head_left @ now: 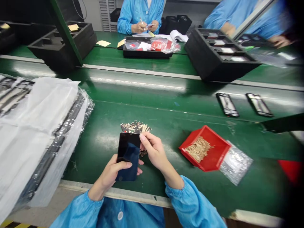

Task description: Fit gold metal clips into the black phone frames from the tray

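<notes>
A dark smartphone front panel point(128, 155) is held upright-facing above the green bench, its glossy side toward me. My left hand point(111, 172) is closed round its lower part, thumb across the glass and fingertips showing past the right edge. At the top right corner, my right hand point(153, 148) pinches the panel between thumb and fingers. Just behind the panel lies a pile of small brass-coloured and dark parts point(135, 126), partly hidden by it. To the right sits a red bin point(217, 155) with many small tan pieces point(199, 148) in it.
White sheets and bubble wrap point(45, 110) cover stacked parts at left. A clear plastic bag point(237, 164) lies beside the bin. Two phone frames point(227, 104) rest farther back. Black trays point(147, 54) and foam boxes point(220, 57) line the far side, where two co-workers in blue point(140, 15) sit.
</notes>
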Demonstrator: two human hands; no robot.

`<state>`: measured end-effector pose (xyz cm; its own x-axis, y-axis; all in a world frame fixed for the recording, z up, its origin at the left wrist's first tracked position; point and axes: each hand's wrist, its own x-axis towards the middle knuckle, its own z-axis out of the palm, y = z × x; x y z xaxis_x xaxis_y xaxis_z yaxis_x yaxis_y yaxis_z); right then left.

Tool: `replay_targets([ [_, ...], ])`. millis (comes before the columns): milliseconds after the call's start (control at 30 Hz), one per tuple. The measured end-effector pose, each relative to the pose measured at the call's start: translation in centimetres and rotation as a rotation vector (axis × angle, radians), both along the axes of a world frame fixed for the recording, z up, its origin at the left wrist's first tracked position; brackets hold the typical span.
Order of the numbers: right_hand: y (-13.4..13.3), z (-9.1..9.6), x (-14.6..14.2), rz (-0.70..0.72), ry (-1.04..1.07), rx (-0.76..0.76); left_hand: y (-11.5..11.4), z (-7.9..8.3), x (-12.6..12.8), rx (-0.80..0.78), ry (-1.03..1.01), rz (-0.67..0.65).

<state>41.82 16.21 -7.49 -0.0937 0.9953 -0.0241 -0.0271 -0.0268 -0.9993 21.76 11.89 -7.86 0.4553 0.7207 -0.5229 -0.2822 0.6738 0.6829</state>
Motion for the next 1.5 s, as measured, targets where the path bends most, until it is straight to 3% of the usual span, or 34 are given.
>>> replay_targets([
  [233,-0.3,-0.4,0.0,-0.001,-0.067,-0.038,-0.8,0.9,0.2,-0.118,0.154,0.085],
  [400,-0.3,-0.9,0.1,0.008,-0.053,-0.051,-0.9,0.8,0.1,-0.158,0.245,0.07],
  [633,-0.3,-1.4,0.2,0.022,-0.009,-0.059,-0.8,0.5,-0.2,-0.184,0.244,0.033],
  [1500,-0.2,-0.1,0.5,0.036,0.024,0.021,-0.4,1.8,0.6,-0.082,0.16,0.074],
])
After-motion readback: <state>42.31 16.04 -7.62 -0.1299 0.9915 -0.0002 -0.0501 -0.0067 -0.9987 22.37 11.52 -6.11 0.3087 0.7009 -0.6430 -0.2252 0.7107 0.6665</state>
